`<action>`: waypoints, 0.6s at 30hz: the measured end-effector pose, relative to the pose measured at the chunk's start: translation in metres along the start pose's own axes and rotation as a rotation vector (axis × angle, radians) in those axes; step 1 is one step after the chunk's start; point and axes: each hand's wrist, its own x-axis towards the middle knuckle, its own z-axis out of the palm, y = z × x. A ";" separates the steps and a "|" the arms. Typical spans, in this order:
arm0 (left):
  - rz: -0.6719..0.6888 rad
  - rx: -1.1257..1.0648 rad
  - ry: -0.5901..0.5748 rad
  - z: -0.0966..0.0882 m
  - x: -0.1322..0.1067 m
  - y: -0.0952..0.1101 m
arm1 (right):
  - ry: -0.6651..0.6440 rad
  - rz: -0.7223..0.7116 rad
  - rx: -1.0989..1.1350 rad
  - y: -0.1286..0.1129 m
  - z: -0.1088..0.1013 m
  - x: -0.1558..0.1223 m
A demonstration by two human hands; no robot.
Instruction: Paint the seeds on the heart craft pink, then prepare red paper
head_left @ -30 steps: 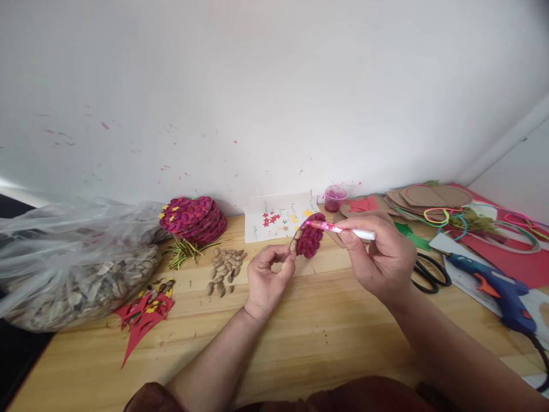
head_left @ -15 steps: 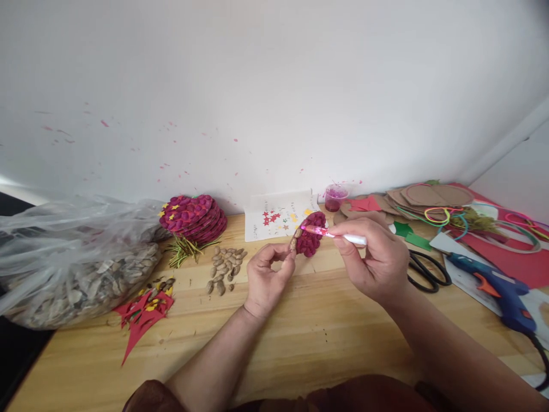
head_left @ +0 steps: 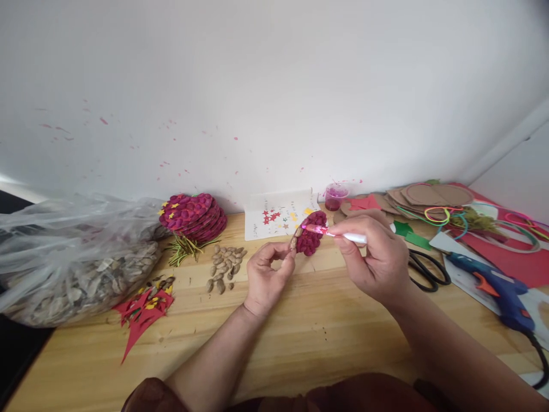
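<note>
Between its thumb and fingers my left hand point(head_left: 271, 273) pinches the near edge of a round craft piece point(head_left: 309, 243), tilted up above the table. Magenta-painted shells cover most of that piece; a few along its left edge are bare tan, like peanut shells. My right hand point(head_left: 374, 257) grips a white-handled paintbrush point(head_left: 348, 236), whose pink, wet bristles touch the piece near its upper left. Left of my left hand lies a loose group of unpainted peanut shells point(head_left: 225, 263). Behind the brush stands a clear plastic cup point(head_left: 335, 196) with magenta paint.
A stack of painted pieces point(head_left: 193, 216) and a plastic bag of shells point(head_left: 86, 280) stand left, with red paper scraps point(head_left: 143, 320) nearby. A sheet with stars point(head_left: 278, 214) lies behind. To the right are cardboard shapes point(head_left: 437, 195), scissors point(head_left: 430, 270) and a glue gun point(head_left: 500, 286).
Both hands keep nearly the same place, with the craft piece and the brush shifting only very slightly. Nothing was taken up or let go.
</note>
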 end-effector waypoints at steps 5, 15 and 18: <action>-0.024 -0.012 0.004 0.000 0.000 -0.001 | 0.052 0.047 0.046 0.007 -0.001 -0.003; -0.039 -0.027 0.002 0.000 0.001 0.000 | 0.074 0.170 0.119 0.017 0.002 -0.007; -0.043 -0.025 0.007 0.000 0.000 -0.001 | 0.060 0.168 0.129 0.016 0.003 -0.007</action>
